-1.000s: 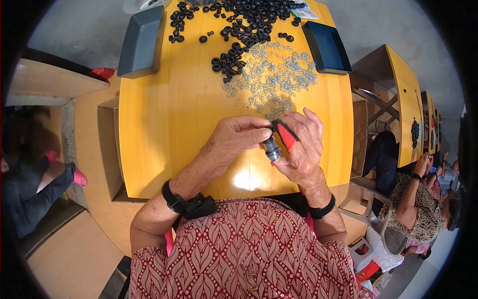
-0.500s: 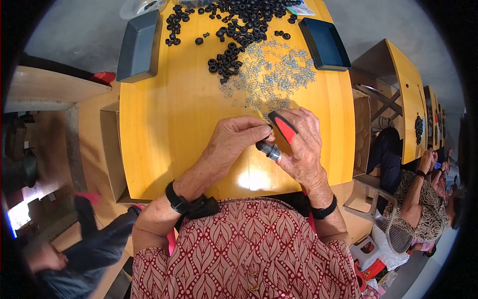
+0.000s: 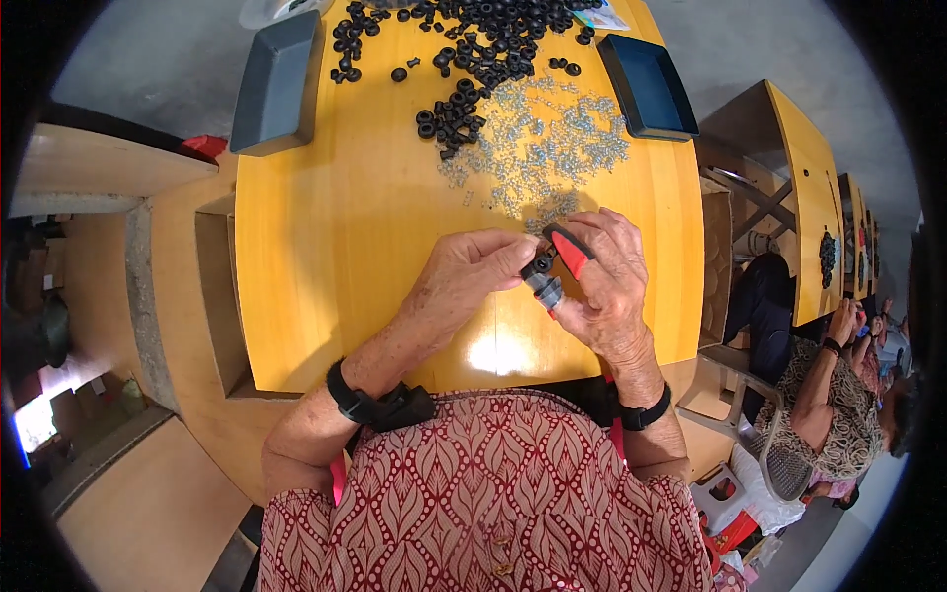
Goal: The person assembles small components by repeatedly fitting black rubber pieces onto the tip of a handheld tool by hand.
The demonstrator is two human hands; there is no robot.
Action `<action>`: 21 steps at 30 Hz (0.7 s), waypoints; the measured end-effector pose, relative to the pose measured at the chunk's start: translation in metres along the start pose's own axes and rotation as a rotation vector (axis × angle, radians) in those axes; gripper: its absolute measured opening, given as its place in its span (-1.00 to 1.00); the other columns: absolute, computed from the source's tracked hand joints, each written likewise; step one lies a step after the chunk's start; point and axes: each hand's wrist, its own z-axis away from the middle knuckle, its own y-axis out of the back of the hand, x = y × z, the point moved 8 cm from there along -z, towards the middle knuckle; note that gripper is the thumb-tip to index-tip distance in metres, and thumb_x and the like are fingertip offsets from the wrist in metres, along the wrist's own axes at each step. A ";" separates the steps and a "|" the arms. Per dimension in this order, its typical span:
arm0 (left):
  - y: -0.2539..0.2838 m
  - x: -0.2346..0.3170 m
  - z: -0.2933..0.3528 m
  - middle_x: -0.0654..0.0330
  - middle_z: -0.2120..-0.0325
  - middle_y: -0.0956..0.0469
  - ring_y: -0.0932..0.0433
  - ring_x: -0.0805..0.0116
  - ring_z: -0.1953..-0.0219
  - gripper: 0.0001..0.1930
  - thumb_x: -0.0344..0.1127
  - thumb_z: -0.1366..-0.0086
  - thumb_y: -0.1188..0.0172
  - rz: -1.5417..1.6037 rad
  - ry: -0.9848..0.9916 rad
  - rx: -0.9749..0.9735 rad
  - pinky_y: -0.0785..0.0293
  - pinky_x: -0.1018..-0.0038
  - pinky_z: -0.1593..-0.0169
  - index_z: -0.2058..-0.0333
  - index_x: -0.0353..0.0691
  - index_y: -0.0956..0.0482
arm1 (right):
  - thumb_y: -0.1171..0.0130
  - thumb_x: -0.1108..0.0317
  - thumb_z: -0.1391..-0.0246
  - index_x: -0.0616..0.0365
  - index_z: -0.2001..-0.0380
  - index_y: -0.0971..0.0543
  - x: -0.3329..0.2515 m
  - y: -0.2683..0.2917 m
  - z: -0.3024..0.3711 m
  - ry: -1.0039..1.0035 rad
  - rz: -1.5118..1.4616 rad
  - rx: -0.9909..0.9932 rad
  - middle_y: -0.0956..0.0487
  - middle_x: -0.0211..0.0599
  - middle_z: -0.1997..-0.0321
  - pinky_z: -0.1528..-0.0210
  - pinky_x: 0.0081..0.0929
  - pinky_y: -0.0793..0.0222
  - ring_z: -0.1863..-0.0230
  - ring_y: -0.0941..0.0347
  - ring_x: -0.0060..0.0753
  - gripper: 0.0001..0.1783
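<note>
Head: black parts [image 3: 505, 30] between trays [image 3: 279, 84]

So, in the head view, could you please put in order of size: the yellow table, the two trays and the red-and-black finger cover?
1. Yellow table, clearly largest.
2. Left tray and right tray: similar; lens bending makes their order unsure.
3. Red-and-black finger cover, smallest.

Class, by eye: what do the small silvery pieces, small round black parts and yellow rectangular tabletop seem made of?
Small silvery pieces: probably shiny metal, given bright glints, though clear plastic is possible.
Small round black parts: rubber or plastic, apparently satin, showing soft highlights.
Yellow rectangular tabletop: glossy varnished wood or laminate, perhaps; light reflects brightly.
</note>
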 end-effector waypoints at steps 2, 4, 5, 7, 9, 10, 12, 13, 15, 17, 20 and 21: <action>0.001 -0.003 0.000 0.33 0.35 -0.58 -0.47 0.60 0.24 -0.74 -0.24 -0.32 -0.23 -0.004 0.014 -0.015 -0.42 0.62 0.14 0.18 -0.35 -0.64 | -0.39 0.34 0.33 0.24 0.31 -0.62 0.000 0.000 0.001 -0.002 0.009 0.003 -0.58 -0.18 0.18 -0.12 0.02 -0.32 0.02 -0.49 -0.08 -0.61; 0.000 -0.002 -0.002 0.33 0.37 -0.58 -0.47 0.61 0.26 -0.75 -0.28 -0.32 -0.22 -0.099 -0.067 -0.079 -0.42 0.61 0.15 0.18 -0.38 -0.63 | -0.40 0.35 0.35 0.24 0.35 -0.62 -0.004 -0.002 0.001 0.018 0.005 -0.004 -0.58 -0.17 0.17 -0.11 0.03 -0.33 0.03 -0.49 -0.07 -0.63; 0.000 -0.004 -0.002 0.33 0.37 -0.58 -0.47 0.61 0.26 -0.75 -0.28 -0.32 -0.22 -0.099 -0.066 -0.078 -0.42 0.61 0.15 0.18 -0.38 -0.63 | -0.40 0.35 0.35 0.24 0.35 -0.62 -0.005 -0.002 0.001 0.018 0.005 -0.005 -0.58 -0.17 0.17 -0.11 0.03 -0.33 0.03 -0.49 -0.07 -0.63; 0.000 -0.002 -0.002 0.32 0.37 -0.57 -0.47 0.60 0.28 -0.77 -0.33 -0.31 -0.21 -0.144 -0.141 -0.060 -0.43 0.61 0.17 0.19 -0.40 -0.62 | -0.41 0.36 0.36 0.24 0.39 -0.62 -0.008 -0.003 0.001 0.040 0.016 -0.014 -0.58 -0.16 0.16 -0.08 0.01 -0.35 0.04 -0.50 -0.06 -0.65; -0.002 -0.001 -0.001 0.31 0.36 -0.58 -0.48 0.60 0.28 -0.78 -0.34 -0.31 -0.21 -0.174 -0.151 -0.063 -0.43 0.61 0.17 0.19 -0.41 -0.62 | -0.41 0.36 0.37 0.24 0.37 -0.62 -0.006 -0.004 0.002 0.056 0.000 -0.010 -0.58 -0.16 0.16 -0.07 0.00 -0.36 0.04 -0.50 -0.05 -0.64; -0.003 0.000 0.000 0.30 0.36 -0.59 -0.48 0.59 0.28 -0.78 -0.36 -0.31 -0.20 -0.203 -0.163 -0.066 -0.44 0.61 0.17 0.19 -0.42 -0.61 | -0.41 0.36 0.37 0.24 0.36 -0.62 -0.006 -0.004 0.002 0.073 -0.015 -0.006 -0.58 -0.15 0.16 -0.05 -0.01 -0.37 0.05 -0.50 -0.05 -0.62; -0.004 0.003 0.001 0.30 0.36 -0.59 -0.49 0.59 0.28 -0.79 -0.37 -0.31 -0.21 -0.187 -0.168 -0.065 -0.44 0.61 0.16 0.18 -0.41 -0.61 | -0.41 0.36 0.37 0.23 0.34 -0.62 -0.004 -0.003 0.003 0.062 -0.037 0.011 -0.58 -0.16 0.16 -0.04 -0.02 -0.38 0.05 -0.50 -0.05 -0.61; -0.004 0.004 0.001 0.30 0.35 -0.59 -0.49 0.59 0.27 -0.80 -0.38 -0.31 -0.21 -0.171 -0.174 -0.062 -0.45 0.61 0.16 0.18 -0.41 -0.61 | -0.41 0.36 0.37 0.23 0.32 -0.62 -0.002 -0.002 0.003 0.053 -0.058 0.028 -0.58 -0.16 0.15 -0.03 -0.03 -0.38 0.05 -0.49 -0.05 -0.59; -0.005 0.002 0.001 0.30 0.34 -0.59 -0.50 0.58 0.26 -0.80 -0.39 -0.30 -0.22 -0.105 -0.170 -0.049 -0.45 0.60 0.15 0.17 -0.41 -0.61 | -0.41 0.36 0.36 0.23 0.30 -0.62 -0.001 -0.002 0.003 0.054 -0.053 0.033 -0.58 -0.17 0.15 -0.03 -0.04 -0.38 0.05 -0.49 -0.06 -0.58; -0.003 0.002 0.002 0.29 0.33 -0.59 -0.50 0.58 0.25 -0.80 -0.40 -0.30 -0.23 -0.040 -0.166 -0.036 -0.46 0.60 0.14 0.16 -0.40 -0.61 | -0.41 0.36 0.35 0.23 0.27 -0.62 -0.002 -0.001 0.004 0.053 -0.047 0.039 -0.58 -0.17 0.15 -0.03 -0.05 -0.38 0.05 -0.49 -0.06 -0.57; -0.001 0.001 0.001 0.28 0.31 -0.60 -0.51 0.57 0.24 -0.80 -0.42 -0.29 -0.25 -0.044 -0.135 -0.040 -0.46 0.60 0.12 0.15 -0.39 -0.61 | -0.41 0.35 0.34 0.22 0.26 -0.62 -0.003 -0.003 0.003 0.050 -0.039 0.009 -0.58 -0.17 0.14 -0.04 -0.04 -0.37 0.05 -0.49 -0.05 -0.56; 0.001 -0.001 0.001 0.28 0.31 -0.60 -0.51 0.57 0.24 -0.79 -0.41 -0.29 -0.25 -0.036 -0.130 -0.034 -0.46 0.60 0.12 0.15 -0.39 -0.62 | -0.42 0.35 0.34 0.23 0.26 -0.62 -0.004 -0.003 0.002 0.050 -0.032 -0.002 -0.58 -0.17 0.14 -0.05 -0.03 -0.37 0.04 -0.49 -0.05 -0.56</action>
